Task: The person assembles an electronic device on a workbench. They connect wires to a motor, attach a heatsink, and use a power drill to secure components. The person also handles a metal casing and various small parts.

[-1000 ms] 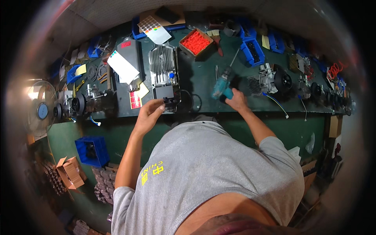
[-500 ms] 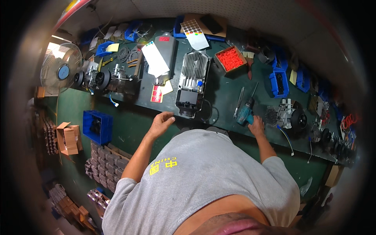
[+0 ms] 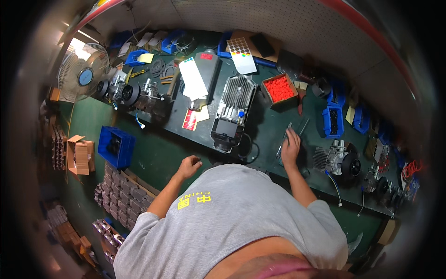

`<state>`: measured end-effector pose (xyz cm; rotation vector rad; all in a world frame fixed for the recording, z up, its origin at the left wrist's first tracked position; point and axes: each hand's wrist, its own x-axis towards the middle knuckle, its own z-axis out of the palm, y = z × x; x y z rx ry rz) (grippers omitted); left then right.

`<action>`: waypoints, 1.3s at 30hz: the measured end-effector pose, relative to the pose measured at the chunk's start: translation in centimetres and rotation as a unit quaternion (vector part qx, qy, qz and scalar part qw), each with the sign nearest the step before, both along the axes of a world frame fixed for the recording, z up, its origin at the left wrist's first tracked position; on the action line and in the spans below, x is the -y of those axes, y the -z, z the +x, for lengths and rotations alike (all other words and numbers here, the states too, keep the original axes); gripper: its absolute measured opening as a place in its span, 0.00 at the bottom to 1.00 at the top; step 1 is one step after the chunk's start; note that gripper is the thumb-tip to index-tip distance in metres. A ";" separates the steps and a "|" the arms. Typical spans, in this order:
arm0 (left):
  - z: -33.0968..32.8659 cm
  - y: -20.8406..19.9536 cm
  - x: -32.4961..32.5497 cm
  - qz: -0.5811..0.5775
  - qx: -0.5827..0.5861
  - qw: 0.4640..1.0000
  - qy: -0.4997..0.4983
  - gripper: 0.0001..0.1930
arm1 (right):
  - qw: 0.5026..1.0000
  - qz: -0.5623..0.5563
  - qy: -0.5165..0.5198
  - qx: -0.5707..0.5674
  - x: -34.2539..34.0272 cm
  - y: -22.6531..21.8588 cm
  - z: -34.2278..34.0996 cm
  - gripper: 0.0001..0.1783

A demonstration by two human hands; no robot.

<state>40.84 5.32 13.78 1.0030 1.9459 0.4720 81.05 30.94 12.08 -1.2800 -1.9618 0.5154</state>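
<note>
My left hand (image 3: 188, 167) is held in front of the bench edge with its fingers loosely curled in, and nothing shows in it. On the bench my right hand (image 3: 291, 148) reaches forward, fingers stretched out over the teal cordless drill, which it almost wholly hides. The drill's long bit (image 3: 304, 126) sticks out beyond the fingers. Just left of that hand lies a slim silver tool (image 3: 280, 145), partly covered. Between my two hands, a finned silver metal unit (image 3: 237, 95) with a black lower end and a blue cap lies lengthwise on the bench, touched by neither hand.
Left of the unit are a grey cover (image 3: 207, 69) and a white sheet (image 3: 193, 76). A box of red caps (image 3: 280, 88) stands behind my right hand. A motor assembly (image 3: 341, 158) sits right. A fan (image 3: 84, 76) and blue bin (image 3: 116, 146) are at left.
My right hand has moved forward from the drill's near end to over its body. My left hand has drawn back from the bench edge, its fingers curling. The whole view has shifted slightly.
</note>
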 end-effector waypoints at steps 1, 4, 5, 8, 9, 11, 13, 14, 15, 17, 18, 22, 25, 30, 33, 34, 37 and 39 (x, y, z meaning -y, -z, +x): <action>0.2 0.3 0.5 -0.010 -0.001 1.000 0.005 0.18 | 1.000 0.010 -0.016 -0.018 -2.2 -0.8 -1.6 0.21; 0.1 0.4 2.2 -0.029 -0.008 1.000 0.009 0.19 | 0.998 0.005 -0.070 0.005 -9.4 -2.2 -5.1 0.16; 0.0 0.7 2.3 -0.029 -0.008 0.999 0.010 0.19 | 0.995 0.012 -0.097 0.034 -12.0 -2.1 -5.5 0.15; -1.1 0.8 3.6 -0.022 -0.035 0.999 -0.015 0.20 | 0.990 -0.015 -0.106 0.092 -19.4 1.0 -7.3 0.17; -1.2 0.7 3.9 -0.027 -0.040 0.999 -0.021 0.19 | 0.983 -0.051 -0.100 0.146 -21.0 1.1 -7.9 0.19; -1.1 0.8 5.6 -0.026 -0.056 0.997 -0.055 0.19 | 0.952 -0.062 -0.099 0.283 -22.6 1.9 -9.1 0.21; -1.0 1.1 6.8 -0.027 -0.067 0.993 -0.088 0.18 | 0.911 -0.130 -0.129 0.369 -24.1 4.0 -10.1 0.22; -0.8 1.5 8.4 -0.034 -0.071 0.991 -0.111 0.18 | 0.909 -0.113 -0.135 0.377 -24.5 5.0 -10.5 0.22; -0.5 2.0 9.9 -0.044 -0.073 0.988 -0.132 0.18 | 0.906 -0.098 -0.141 0.387 -24.9 5.5 -10.7 0.21; 0.7 3.0 13.9 -0.088 -0.054 0.976 -0.193 0.17 | 0.873 -0.191 -0.198 0.403 -25.4 5.6 -12.2 0.16; 0.6 3.7 14.9 -0.102 -0.052 0.975 -0.193 0.17 | 0.877 -0.228 -0.214 0.365 -27.1 7.2 -11.4 0.14; -0.4 5.3 17.2 -0.145 -0.075 0.969 -0.187 0.18 | 0.905 -0.209 -0.269 0.256 -31.7 11.3 -7.0 0.09; 0.4 5.4 19.4 -0.174 -0.069 0.962 -0.200 0.18 | 0.895 -0.148 -0.253 0.335 -31.3 10.3 -8.1 0.06; -0.2 4.5 17.5 -0.129 -0.054 0.965 -0.222 0.18 | 0.884 -0.175 -0.194 0.388 -30.9 8.3 -9.0 0.02; -0.1 4.1 16.0 -0.105 -0.042 0.966 -0.233 0.18 | 0.876 -0.250 -0.212 0.354 -30.8 7.6 -9.2 0.05; 0.3 3.9 16.0 -0.106 -0.038 0.965 -0.238 0.18 | 0.887 -0.238 -0.213 0.334 -29.9 7.4 -9.8 0.05; -0.5 3.5 13.8 -0.080 -0.030 0.971 -0.224 0.17 | 0.904 -0.238 -0.188 0.300 -30.9 8.5 -8.3 0.05; -0.5 3.4 12.9 -0.064 -0.034 0.973 -0.221 0.16 | 0.941 -0.198 -0.190 0.197 -31.6 9.4 -7.3 0.05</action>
